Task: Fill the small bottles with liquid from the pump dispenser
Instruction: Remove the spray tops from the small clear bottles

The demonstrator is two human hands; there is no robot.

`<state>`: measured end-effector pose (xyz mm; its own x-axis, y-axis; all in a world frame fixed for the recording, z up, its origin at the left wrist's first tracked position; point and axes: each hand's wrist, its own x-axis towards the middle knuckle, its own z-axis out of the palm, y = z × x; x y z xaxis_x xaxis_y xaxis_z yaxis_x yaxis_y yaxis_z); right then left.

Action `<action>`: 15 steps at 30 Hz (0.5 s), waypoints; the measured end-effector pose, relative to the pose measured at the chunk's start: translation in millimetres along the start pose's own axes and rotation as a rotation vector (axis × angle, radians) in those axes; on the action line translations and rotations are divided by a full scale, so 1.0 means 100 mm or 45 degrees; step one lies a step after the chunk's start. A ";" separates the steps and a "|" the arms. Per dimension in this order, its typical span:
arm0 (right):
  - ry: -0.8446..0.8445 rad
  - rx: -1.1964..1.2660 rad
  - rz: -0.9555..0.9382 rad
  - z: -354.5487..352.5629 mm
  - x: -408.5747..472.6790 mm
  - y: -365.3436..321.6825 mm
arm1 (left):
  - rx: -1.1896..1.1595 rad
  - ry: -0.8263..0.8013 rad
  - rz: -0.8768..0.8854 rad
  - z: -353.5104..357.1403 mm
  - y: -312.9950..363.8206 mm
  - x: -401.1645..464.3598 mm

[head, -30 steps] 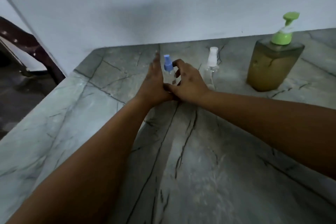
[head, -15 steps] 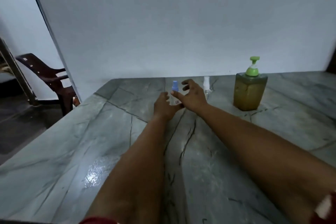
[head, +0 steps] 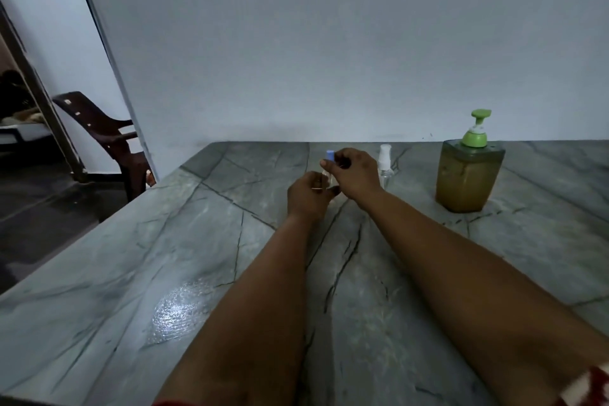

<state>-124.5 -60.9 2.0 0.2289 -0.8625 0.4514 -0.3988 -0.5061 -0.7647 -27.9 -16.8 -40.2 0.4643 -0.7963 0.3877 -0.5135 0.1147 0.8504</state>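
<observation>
A small clear bottle with a blue spray cap (head: 330, 155) stands between my hands at the middle of the marble counter. My left hand (head: 308, 196) grips its clear body from the left. My right hand (head: 354, 175) pinches the blue cap from above. A second small clear bottle with a white spray cap (head: 384, 165) stands just right of my right hand, untouched. The pump dispenser (head: 468, 175), a squarish bottle of amber liquid with a green pump head, stands further right.
The grey veined marble counter (head: 204, 273) runs to a white wall behind the bottles. Its left edge drops to a dark floor, where a brown plastic chair (head: 108, 138) stands beside a doorway.
The view has pulled back and up, showing more wall and counter. My right hand has closed from a spread pose over the blue cap to a pinch on it. My left hand stays on the bottle.
</observation>
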 end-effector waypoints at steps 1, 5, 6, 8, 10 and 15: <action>-0.015 -0.011 -0.006 -0.01 -0.01 -0.01 | 0.021 -0.011 0.003 -0.01 -0.01 0.01; -0.087 -0.008 -0.032 0.03 -0.01 -0.02 | 0.133 -0.004 0.041 0.00 -0.01 0.02; -0.112 0.049 -0.008 0.05 -0.01 -0.02 | 0.158 0.005 0.057 0.00 -0.02 0.02; -0.147 0.173 0.034 0.06 -0.03 -0.03 | 0.180 0.010 0.112 0.01 -0.01 0.01; -0.151 0.183 0.049 0.06 -0.04 -0.02 | 0.165 -0.007 0.151 0.00 -0.01 -0.02; -0.065 0.142 0.128 0.07 -0.02 0.02 | 0.178 -0.006 0.108 -0.01 -0.02 0.02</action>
<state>-119.4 -59.8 -3.3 0.2388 -0.9064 0.3484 -0.3217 -0.4124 -0.8523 -25.7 -18.1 -40.6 0.4116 -0.7901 0.4543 -0.6465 0.0983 0.7566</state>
